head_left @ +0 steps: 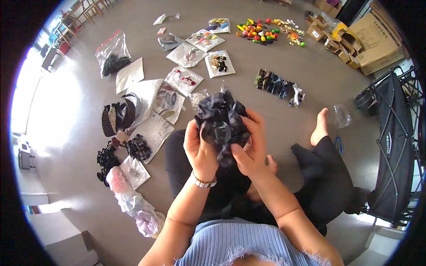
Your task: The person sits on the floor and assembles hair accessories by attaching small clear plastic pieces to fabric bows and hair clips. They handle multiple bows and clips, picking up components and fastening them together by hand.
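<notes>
In front of me, above my lap, both hands hold a bunch of ruffled, shiny black scrunchies (222, 123). My left hand (199, 150) is wrapped round its left side, and my right hand (252, 148) grips the lower right side. On the floor to the left lie more black scrunchies (138, 147), a row of dark headbands (117, 119) and pastel scrunchies (131, 202). Flat packets of hair clips (184, 81) are spread beyond my hands. To the right of the held bunch sits a row of dark claw clips (278, 85).
A clear bag with dark contents (114, 62) lies far left. Colourful toy fruit (257, 32) is heaped at the far middle. Cardboard boxes (375, 46) stand far right, beside a black folding frame (392, 137). Blue-handled scissors (339, 144) lie near my bare foot (320, 127).
</notes>
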`<state>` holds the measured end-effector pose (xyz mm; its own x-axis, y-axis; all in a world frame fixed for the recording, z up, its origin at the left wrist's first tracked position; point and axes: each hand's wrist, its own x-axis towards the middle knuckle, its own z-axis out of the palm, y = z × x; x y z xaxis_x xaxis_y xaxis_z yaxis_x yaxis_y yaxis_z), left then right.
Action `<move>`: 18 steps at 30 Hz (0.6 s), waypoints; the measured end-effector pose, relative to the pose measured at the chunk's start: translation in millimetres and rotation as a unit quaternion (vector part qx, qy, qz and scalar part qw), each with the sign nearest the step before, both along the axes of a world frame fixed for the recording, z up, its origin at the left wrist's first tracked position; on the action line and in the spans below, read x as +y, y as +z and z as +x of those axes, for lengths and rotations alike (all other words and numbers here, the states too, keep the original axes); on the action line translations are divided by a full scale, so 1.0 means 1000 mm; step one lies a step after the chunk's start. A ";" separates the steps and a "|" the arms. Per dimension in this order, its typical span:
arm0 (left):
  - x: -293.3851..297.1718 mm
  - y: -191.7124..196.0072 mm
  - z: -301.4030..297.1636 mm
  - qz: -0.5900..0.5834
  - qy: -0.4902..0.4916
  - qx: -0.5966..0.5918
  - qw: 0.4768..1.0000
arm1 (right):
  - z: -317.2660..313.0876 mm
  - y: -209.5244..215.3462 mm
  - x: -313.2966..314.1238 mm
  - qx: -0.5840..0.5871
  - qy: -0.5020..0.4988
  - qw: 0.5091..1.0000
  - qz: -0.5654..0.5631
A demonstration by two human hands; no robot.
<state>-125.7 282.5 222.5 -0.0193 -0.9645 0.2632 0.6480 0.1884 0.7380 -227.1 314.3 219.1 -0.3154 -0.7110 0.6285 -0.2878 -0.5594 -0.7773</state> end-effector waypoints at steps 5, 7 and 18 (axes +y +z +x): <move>0.005 0.009 0.005 0.081 -0.063 0.044 0.994 | 0.006 -0.010 0.007 0.030 -0.101 0.993 -0.048; 0.010 0.011 0.010 0.049 -0.119 0.018 0.991 | 0.001 -0.011 0.006 -0.043 -0.106 0.993 -0.008; -0.007 -0.021 0.024 0.112 -0.099 -0.145 0.978 | -0.011 -0.026 0.008 -0.205 0.085 0.964 0.145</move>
<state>-101.4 275.9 201.9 -0.2544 -0.9671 0.0023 0.4122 -0.1063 0.9048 -237.9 321.8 193.0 -0.3589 -0.9014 0.2422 0.1537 -0.3131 -0.9372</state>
